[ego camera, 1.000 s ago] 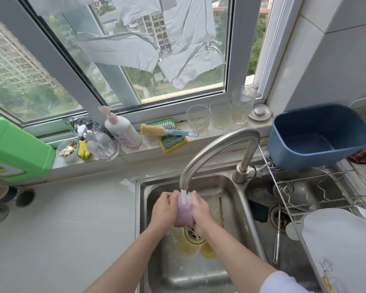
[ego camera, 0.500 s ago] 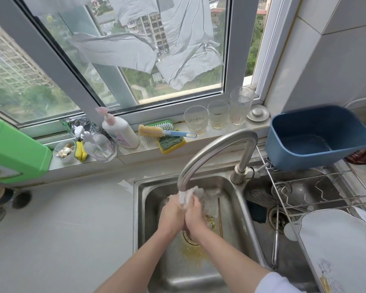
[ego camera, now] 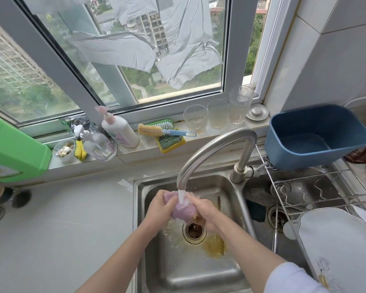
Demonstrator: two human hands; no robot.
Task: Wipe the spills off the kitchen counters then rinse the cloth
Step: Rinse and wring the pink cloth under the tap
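Note:
A bunched, wet pink-purple cloth [ego camera: 183, 211] is held over the left sink basin [ego camera: 190, 271], right under the running faucet [ego camera: 213, 149]. My left hand [ego camera: 160, 205] grips its left side and my right hand [ego camera: 207, 212] grips its right side. Water streams from the spout onto the cloth between the hands. Below the cloth lie the drain [ego camera: 194, 230] and yellowish water on the basin floor. The grey counter [ego camera: 57, 229] lies to the left of the sink.
On the windowsill stand a lotion bottle [ego camera: 119, 130], a pump bottle [ego camera: 97, 144], a brush and sponge [ego camera: 169, 138] and three glasses [ego camera: 218, 113]. A blue tub [ego camera: 317, 136] sits on a wire rack [ego camera: 317, 187] over the right basin. A green container [ego camera: 13, 151] is at far left.
My hands have parted slightly and dropped a little under the stream, so the pink cloth shows between them again. It was squeezed tight and mostly hidden half a second ago.

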